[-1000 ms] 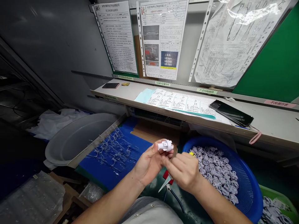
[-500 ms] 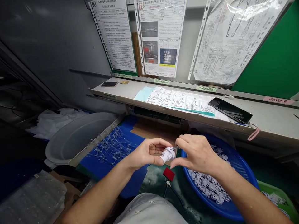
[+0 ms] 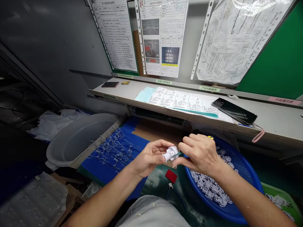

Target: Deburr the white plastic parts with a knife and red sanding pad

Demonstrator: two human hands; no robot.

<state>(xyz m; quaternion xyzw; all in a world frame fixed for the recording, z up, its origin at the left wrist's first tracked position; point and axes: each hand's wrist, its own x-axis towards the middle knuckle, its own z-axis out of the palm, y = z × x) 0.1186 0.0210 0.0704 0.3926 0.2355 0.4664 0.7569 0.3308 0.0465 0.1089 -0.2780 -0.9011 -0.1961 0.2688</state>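
Note:
My left hand [image 3: 150, 157] is closed on the narrow end of a small white plastic part [image 3: 170, 153]. Its fingers and thumb grip the part from the left. In my right hand [image 3: 199, 151] is a thin-bladed knife, mostly covered by the fingers. A yellow-and-black end of the knife [image 3: 210, 137] sticks out behind the knuckles, and its blade touches the wider end of the part. Below lie a red block [image 3: 170, 176] and blue-handled nippers [image 3: 170, 186] on the green bench top.
At right stands a blue basket [image 3: 252, 181] full of white parts, beside a green tray [image 3: 279, 192]. Clear plastic scraps [image 3: 115, 146] cover a blue sheet at left. A grey tub [image 3: 71, 135] stands further left. The shelf above holds papers [image 3: 180, 101] and a phone [image 3: 234, 111].
The white part has turned in my left fingers to lie more level. My right hand has tilted with the knife, whose yellow-and-black end now shows.

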